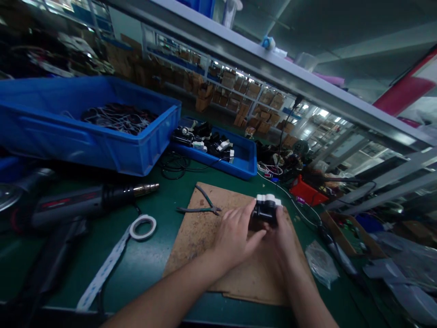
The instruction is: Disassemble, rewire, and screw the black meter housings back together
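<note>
Between my two hands is a small black cylindrical part with white plastic pieces on top (265, 210), lifted over the brown board (252, 282). My left hand (237, 232) grips its left side, with the thumb stretched beneath it. Around its right side my right hand (282, 234) is closed; most of those fingers are hidden behind the part. Green-handled pliers (203, 207) lie with their handles spread at the board's upper left, a little left of my left hand.
A heat gun (85, 205) and a tape roll (143, 228) lie left on the green bench. Behind stand a large blue bin (92, 141) of wires and a shallow blue tray (239, 168) with similar black parts. A clear plastic bag (322, 262) and a soldering-iron-like tool (337, 255) lie right.
</note>
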`<state>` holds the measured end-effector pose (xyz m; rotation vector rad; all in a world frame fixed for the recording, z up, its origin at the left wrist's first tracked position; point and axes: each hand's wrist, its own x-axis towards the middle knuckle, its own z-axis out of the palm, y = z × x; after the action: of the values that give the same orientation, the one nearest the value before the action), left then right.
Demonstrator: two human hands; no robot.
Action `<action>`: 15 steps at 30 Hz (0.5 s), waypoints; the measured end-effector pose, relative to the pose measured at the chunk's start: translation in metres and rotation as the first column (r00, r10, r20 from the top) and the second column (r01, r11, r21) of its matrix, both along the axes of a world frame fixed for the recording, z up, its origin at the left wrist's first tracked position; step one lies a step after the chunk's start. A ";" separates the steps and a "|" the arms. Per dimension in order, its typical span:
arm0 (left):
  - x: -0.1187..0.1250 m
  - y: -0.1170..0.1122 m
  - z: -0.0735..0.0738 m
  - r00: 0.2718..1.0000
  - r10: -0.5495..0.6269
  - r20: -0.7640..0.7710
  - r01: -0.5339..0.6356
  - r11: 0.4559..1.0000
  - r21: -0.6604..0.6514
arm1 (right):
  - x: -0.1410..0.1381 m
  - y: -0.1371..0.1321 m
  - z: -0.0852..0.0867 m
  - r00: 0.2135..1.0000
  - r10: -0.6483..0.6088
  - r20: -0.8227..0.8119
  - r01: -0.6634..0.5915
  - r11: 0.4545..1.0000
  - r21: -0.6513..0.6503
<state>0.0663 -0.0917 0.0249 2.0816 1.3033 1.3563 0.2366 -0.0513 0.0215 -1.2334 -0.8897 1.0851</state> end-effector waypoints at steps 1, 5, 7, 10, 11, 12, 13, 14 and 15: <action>0.000 0.001 -0.001 1.000 0.007 -0.009 -0.007 1.000 -0.004 | -0.003 0.021 0.003 0.998 -0.013 -0.064 0.013 1.000 -0.007; 0.002 0.001 -0.007 0.997 -0.004 -0.072 0.003 1.000 -0.008 | -0.020 0.114 0.018 0.995 -0.009 -0.103 0.004 0.999 -0.050; 0.002 0.002 -0.010 0.995 -0.015 -0.099 0.013 1.000 -0.020 | -0.030 0.156 0.025 0.994 -0.014 -0.111 0.006 0.998 -0.070; 0.002 0.004 -0.013 0.993 -0.014 -0.121 0.009 0.999 -0.043 | -0.044 0.197 0.030 0.992 0.006 -0.123 -0.018 0.995 -0.100; 0.001 0.006 -0.013 0.992 -0.010 -0.125 0.004 0.999 -0.046 | -0.047 0.204 0.030 0.992 0.018 -0.127 -0.031 0.994 -0.104; 0.001 0.007 -0.013 0.992 -0.004 -0.129 -0.002 0.999 -0.049 | -0.049 0.207 0.028 0.991 0.031 -0.129 -0.044 0.994 -0.104; 0.000 0.007 -0.013 0.991 0.002 -0.134 -0.009 0.999 -0.050 | -0.050 0.207 0.025 0.991 0.043 -0.127 -0.056 0.993 -0.101; -0.001 0.008 -0.012 0.990 0.010 -0.138 -0.017 0.999 -0.051 | -0.050 0.205 0.021 0.991 0.054 -0.122 -0.066 0.993 -0.094; -0.001 0.008 -0.011 0.989 0.015 -0.145 -0.023 0.998 -0.054 | -0.050 0.200 0.016 0.992 0.063 -0.112 -0.073 0.994 -0.087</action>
<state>0.0654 -0.0842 0.0141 2.1697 1.4056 1.1813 0.1869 0.1485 0.0375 -1.2128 -0.8113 1.2477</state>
